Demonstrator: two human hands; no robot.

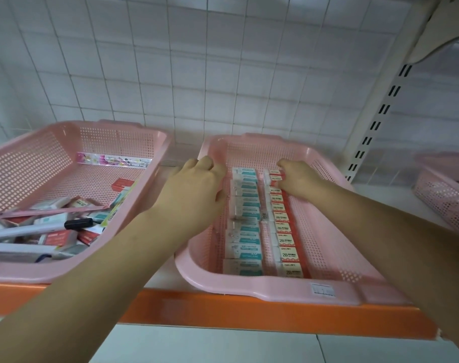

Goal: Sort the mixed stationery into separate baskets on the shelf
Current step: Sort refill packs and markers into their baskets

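Right grip pinching boxy red eraser at row's far end; left grip curled at perforated pink basket's left wall, hold unclear.

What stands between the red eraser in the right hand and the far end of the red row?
Nothing visible does. The right hand holds the red eraser at the far end of the red row, inside the pink basket; the left hand is beside the teal row.
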